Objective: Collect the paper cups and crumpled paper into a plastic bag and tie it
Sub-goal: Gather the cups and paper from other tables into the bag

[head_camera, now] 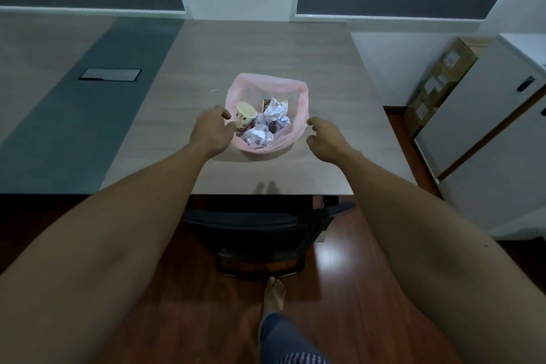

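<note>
While both arms reach out over the wood-grain tabletop (266, 50), this is how your scene stands:

Bag: a pink plastic bag (295, 139) sits open-mouthed near the middle of the tabletop, its rim standing up at the far side.

Contents: a paper cup (244, 117) with a dotted pattern lies tilted inside the bag at its left; a second cup (266, 103) is partly hidden behind it; crumpled paper (271, 124) fills the rest of the bag.

Left hand: your left hand (211, 131) is at the bag's left edge, just beside the tilted cup; the grip is loosely curled with the thumb forward, and whether it pinches the bag's rim cannot be told.

Right hand: your right hand (323, 139) hovers just beside the bag's right edge, the grip relaxed and spread, holding nothing.

Tabletop extras: a small pale scrap (215, 91) lies to the left of the bag; a dark cable hatch (110, 74) sits well apart at the far left.

Below: a black chair (257, 233) is tucked at the tabletop's near edge; your bare foot (274, 294) stands on the wooden floor (348, 289).

Right side: a white cabinet (484, 133) stands with cardboard boxes (437, 83) behind it.
</note>
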`<state>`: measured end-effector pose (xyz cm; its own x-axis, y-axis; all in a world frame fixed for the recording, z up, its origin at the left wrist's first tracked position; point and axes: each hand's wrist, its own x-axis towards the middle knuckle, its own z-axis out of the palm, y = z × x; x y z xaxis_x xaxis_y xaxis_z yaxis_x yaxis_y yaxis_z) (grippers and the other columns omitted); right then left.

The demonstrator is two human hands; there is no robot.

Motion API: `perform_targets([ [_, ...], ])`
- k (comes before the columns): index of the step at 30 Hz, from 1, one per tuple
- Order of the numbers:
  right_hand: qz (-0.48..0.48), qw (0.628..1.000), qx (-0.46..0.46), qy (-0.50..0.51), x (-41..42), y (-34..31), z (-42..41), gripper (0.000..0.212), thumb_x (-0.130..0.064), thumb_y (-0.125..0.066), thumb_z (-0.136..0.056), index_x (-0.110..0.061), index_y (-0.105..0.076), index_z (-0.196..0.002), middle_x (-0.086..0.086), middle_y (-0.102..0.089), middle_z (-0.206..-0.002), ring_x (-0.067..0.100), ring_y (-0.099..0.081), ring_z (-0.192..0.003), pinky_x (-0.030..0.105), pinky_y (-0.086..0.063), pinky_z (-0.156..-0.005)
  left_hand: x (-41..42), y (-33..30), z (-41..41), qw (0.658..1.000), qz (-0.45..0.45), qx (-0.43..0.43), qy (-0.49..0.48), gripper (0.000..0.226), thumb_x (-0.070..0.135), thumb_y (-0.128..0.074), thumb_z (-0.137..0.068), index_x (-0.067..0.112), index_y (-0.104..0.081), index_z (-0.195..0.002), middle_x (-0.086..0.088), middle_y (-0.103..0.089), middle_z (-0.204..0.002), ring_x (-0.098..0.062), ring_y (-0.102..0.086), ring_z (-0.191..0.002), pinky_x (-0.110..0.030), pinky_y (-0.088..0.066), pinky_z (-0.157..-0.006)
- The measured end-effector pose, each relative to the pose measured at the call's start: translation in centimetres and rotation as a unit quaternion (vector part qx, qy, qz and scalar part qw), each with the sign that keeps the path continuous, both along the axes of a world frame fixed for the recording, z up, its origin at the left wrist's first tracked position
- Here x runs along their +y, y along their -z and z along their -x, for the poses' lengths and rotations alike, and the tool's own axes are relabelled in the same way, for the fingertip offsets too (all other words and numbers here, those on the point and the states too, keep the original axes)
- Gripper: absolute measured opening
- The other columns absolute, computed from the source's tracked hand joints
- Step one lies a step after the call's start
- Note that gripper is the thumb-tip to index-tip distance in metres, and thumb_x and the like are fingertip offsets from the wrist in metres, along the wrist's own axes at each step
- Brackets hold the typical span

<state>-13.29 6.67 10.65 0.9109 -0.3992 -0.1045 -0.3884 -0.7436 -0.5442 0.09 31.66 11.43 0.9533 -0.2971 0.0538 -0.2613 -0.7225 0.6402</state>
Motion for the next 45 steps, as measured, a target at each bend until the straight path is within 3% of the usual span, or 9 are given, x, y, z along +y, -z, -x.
perform_targets([
  [4,-0.023,1.0,0.005,0.019,-1.8,2.4,-5.7,0.053,-0.009,-0.051,-0.094,-0.009,-0.045,-0.147,0.019,-0.047,-0.145,0.037,-0.05,-0.13,0.043,-0.044,-0.107,-2.9,1.7,-5.7,1.0,-0.016,0.005,0.005,0.025,0.028,-0.066,-0.086,0.022,-0.067,-0.11,-0.014,-0.065,-0.114,-0.031,-0.06,-0.106,-0.035,-0.047,-0.091],
  [7,-0.032,0.999,0.009,0.022,-3.7,4.5,-9.6,0.051,-0.009,-0.051,-0.095,-0.009,-0.046,-0.146,0.021,-0.043,-0.145,0.039,-0.049,-0.129,0.042,-0.042,-0.109,-5.2,3.3,-9.2,0.999,-0.041,0.004,0.02,0.028,0.025,-0.066,-0.088,0.02,-0.067,-0.115,-0.017,-0.056,-0.127,-0.033,-0.051,-0.121,-0.035,-0.042,-0.102],
  [11,-0.046,0.998,0.01,0.052,-6.0,7.1,-14.3,0.048,-0.019,-0.05,-0.101,-0.019,-0.045,-0.149,0.021,-0.034,-0.151,0.043,-0.048,-0.131,0.045,-0.04,-0.112,-7.5,5.0,-12.6,0.997,-0.075,0.007,0.031,0.041,0.026,-0.066,-0.092,0.026,-0.062,-0.133,-0.02,-0.013,-0.162,-0.042,-0.035,-0.142,-0.038,-0.033,-0.115],
  [15,-0.086,0.992,0.028,0.087,-7.0,9.2,-17.5,0.048,-0.034,-0.047,-0.103,-0.026,-0.043,-0.15,0.019,-0.029,-0.155,0.042,-0.049,-0.13,0.046,-0.041,-0.11,-8.7,6.6,-15.0,0.994,-0.089,0.009,0.059,0.058,0.032,-0.067,-0.093,0.033,-0.048,-0.148,-0.003,0.01,-0.169,-0.033,-0.053,-0.132,-0.039,-0.04,-0.108],
  [21,-0.082,0.988,-0.021,0.127,-6.4,9.9,-18.9,0.044,-0.024,-0.056,-0.102,-0.014,-0.048,-0.144,0.009,-0.054,-0.143,0.03,-0.054,-0.128,0.044,-0.045,-0.102,-9.7,7.0,-16.1,0.993,-0.111,-0.026,0.043,0.064,0.023,-0.056,-0.101,0.015,-0.027,-0.158,-0.001,-0.012,-0.169,-0.034,-0.044,-0.138,-0.045,-0.04,-0.105],
  [24,-0.06,0.987,-0.074,0.129,-5.3,8.6,-20.2,0.042,-0.016,-0.062,-0.099,-0.015,-0.053,-0.14,0.005,-0.057,-0.14,0.028,-0.057,-0.125,0.044,-0.047,-0.103,-8.5,6.9,-17.1,0.992,-0.111,-0.057,0.029,0.063,0.015,-0.055,-0.1,0.015,-0.029,-0.156,-0.002,-0.022,-0.165,-0.042,-0.054,-0.124,-0.05,-0.047,-0.097],
  [29,-0.052,0.988,-0.119,0.081,-1.2,6.1,-23.1,0.048,-0.003,-0.056,-0.096,-0.014,-0.051,-0.142,0.008,-0.055,-0.14,0.031,-0.057,-0.123,0.049,-0.049,-0.105,-3.9,6.0,-18.6,0.993,-0.103,-0.058,-0.014,0.066,0.003,-0.05,-0.098,0.016,-0.025,-0.158,-0.005,-0.021,-0.165,-0.04,-0.051,-0.127,-0.05,-0.046,-0.101],
  [36,-0.044,0.992,-0.12,-0.005,9.5,3.4,-27.9,0.066,0.003,-0.049,-0.09,-0.016,-0.04,-0.152,0.012,-0.051,-0.142,0.034,-0.054,-0.121,0.047,-0.048,-0.099,9.0,4.3,-20.7,0.994,-0.082,-0.031,-0.07,0.083,-0.002,-0.049,-0.09,0.022,-0.013,-0.16,-0.002,-0.015,-0.167,-0.041,-0.052,-0.125,-0.052,-0.049,-0.097],
  [45,-0.057,0.989,-0.119,-0.072,30.0,1.6,-33.3,0.07,0.001,-0.05,-0.09,-0.017,-0.034,-0.155,0.012,-0.046,-0.149,0.034,-0.05,-0.127,0.045,-0.044,-0.101,31.1,1.7,-23.5,0.988,-0.066,-0.025,-0.138,0.09,-0.003,-0.05,-0.086,0.026,-0.008,-0.16,0.006,-0.01,-0.168,-0.037,-0.052,-0.126,-0.051,-0.052,-0.091],
])
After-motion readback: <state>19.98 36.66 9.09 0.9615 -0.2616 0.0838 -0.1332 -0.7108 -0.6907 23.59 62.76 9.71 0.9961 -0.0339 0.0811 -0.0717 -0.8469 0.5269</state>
